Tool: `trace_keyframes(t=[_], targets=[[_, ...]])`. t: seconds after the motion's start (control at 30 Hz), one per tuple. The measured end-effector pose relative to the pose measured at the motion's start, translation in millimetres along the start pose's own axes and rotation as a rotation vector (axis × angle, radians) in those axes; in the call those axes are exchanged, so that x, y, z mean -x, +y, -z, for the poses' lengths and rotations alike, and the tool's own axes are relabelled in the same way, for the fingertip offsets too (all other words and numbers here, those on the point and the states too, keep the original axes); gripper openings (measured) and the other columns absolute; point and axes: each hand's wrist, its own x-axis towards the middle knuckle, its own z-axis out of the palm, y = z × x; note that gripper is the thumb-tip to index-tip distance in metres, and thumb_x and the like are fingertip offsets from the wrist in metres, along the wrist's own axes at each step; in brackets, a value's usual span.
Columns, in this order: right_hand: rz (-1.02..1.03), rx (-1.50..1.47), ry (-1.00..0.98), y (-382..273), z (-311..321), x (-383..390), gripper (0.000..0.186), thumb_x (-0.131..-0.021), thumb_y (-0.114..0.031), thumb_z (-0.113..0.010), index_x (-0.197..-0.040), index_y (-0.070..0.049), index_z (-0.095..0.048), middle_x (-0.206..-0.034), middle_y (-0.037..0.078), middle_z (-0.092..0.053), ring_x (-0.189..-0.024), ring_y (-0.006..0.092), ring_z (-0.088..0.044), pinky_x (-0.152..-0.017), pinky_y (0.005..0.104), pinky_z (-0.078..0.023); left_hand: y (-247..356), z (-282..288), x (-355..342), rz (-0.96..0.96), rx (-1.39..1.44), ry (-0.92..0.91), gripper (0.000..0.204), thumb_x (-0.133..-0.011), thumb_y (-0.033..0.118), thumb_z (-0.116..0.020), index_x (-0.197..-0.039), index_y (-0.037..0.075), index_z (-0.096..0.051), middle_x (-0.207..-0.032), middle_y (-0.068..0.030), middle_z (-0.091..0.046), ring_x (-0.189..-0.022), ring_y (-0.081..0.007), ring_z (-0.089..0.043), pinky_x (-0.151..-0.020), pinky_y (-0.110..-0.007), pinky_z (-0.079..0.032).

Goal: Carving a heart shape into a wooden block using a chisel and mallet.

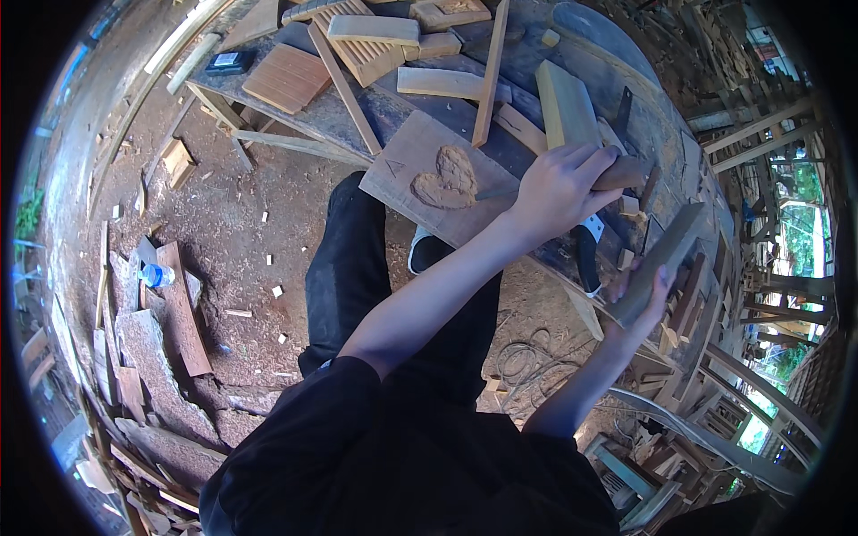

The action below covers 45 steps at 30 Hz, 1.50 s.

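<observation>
A flat wooden board (pixel 407 170) lies at the near edge of the workbench, with a rough heart-shaped hollow (pixel 447 181) carved into its face. My left hand (pixel 565 189) is closed around the wooden handle of a chisel (pixel 626 172). Part of its blade shows below my wrist, pointing toward the hollow; my forearm partly covers the tool. Farther right, my right hand (pixel 651 299) grips a thick wooden block (pixel 661 259), held tilted and apart from the chisel. Near my left wrist, a saw (pixel 587 255) with a black handle lies at the bench edge.
Wood offcuts (pixel 456 83) and slatted pieces (pixel 357 45) cover the far part of the workbench (pixel 407 105). A pale beam (pixel 565 103) lies beyond my left hand. Scraps and a plastic bottle (pixel 157 275) are on the left floor. A coiled cable (pixel 536 362) lies below the bench.
</observation>
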Motion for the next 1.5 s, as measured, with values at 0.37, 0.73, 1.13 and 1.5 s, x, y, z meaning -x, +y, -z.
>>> trace_keyframes(t=[0.37,0.73,1.13,1.5], targets=[[0.138,0.26,-0.157,-14,3,-21,0.05,-0.096,-0.036,-0.057,-0.134,-0.004,-0.05,-0.099,0.012,-0.062,-0.059,0.0136,-0.052,-0.049,0.0266,-0.042,-11,-17,5,0.042,-0.048,-0.098,0.041,-0.08,0.026,-0.08,-0.112,0.005,-0.064,-0.09,-0.0138,-0.067,-0.082,-0.0359,-0.069,-0.071,-0.044,-0.055],[0.222,-0.281,0.1,-6,-5,-26,0.064,-0.092,-0.041,-0.064,-0.142,-0.004,-0.048,-0.097,0.009,-0.06,-0.071,0.0133,-0.057,-0.059,0.0257,-0.046,-15,-26,9,0.009,-0.117,-0.18,0.041,-0.078,0.025,-0.079,-0.111,0.007,-0.063,-0.094,-0.0116,-0.07,-0.086,-0.0329,-0.069,-0.073,-0.043,-0.056],[-0.078,0.089,0.053,-26,-17,-19,0.05,-0.093,-0.043,-0.066,-0.125,-0.008,-0.052,-0.094,0.009,-0.063,-0.058,0.0137,-0.056,-0.047,0.0248,-0.043,-18,-27,16,-0.02,-0.137,-0.207,0.04,-0.078,0.025,-0.078,-0.11,0.007,-0.063,-0.092,-0.0109,-0.07,-0.086,-0.0312,-0.069,-0.073,-0.043,-0.056],[0.081,-0.048,0.022,-11,-15,-8,0.049,-0.096,-0.04,-0.063,-0.127,-0.004,-0.053,-0.095,0.009,-0.06,-0.064,0.0126,-0.054,-0.054,0.0248,-0.043,-19,-30,25,-0.036,-0.18,-0.282,0.039,-0.079,0.026,-0.077,-0.11,0.008,-0.063,-0.091,-0.0091,-0.069,-0.087,-0.0301,-0.069,-0.072,-0.042,-0.057]])
